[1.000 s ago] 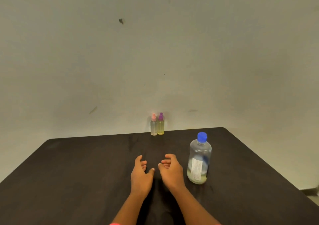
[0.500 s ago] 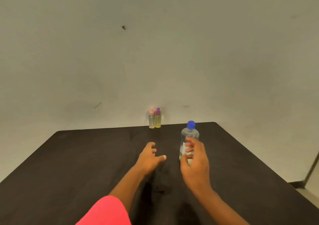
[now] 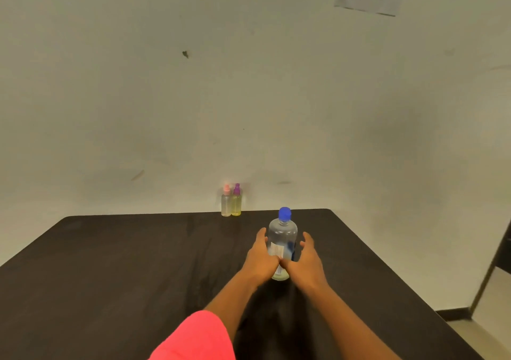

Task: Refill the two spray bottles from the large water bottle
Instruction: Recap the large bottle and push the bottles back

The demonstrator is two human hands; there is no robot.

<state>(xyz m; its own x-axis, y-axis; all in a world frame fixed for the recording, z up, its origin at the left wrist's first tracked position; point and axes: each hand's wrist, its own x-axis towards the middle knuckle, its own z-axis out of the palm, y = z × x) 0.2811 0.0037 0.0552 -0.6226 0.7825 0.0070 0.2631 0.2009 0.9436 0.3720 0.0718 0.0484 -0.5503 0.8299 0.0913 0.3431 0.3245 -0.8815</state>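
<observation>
Two small spray bottles stand touching at the far edge of the dark table (image 3: 110, 263), close to the wall (image 3: 249, 83): the pink-capped spray bottle (image 3: 226, 203) on the left, the purple-capped spray bottle (image 3: 236, 203) beside it, both with their tops on. Nearer and further right, the left hand (image 3: 260, 258) lies against the left flank of the large water bottle (image 3: 282, 235), fingers fairly straight, thumb at the label, not wrapped round it. The bottle stands upright on the table with its blue cap (image 3: 284, 213) on. The right hand (image 3: 307, 260) cups the other side, fingers loose and just off the plastic, gripping nothing. The step looks like taking hold of the bottle. One hand should close firmly round the lower body, leaving the other free for the cap, with a gentle squeeze, since thin plastic would likely spurt once opened
</observation>
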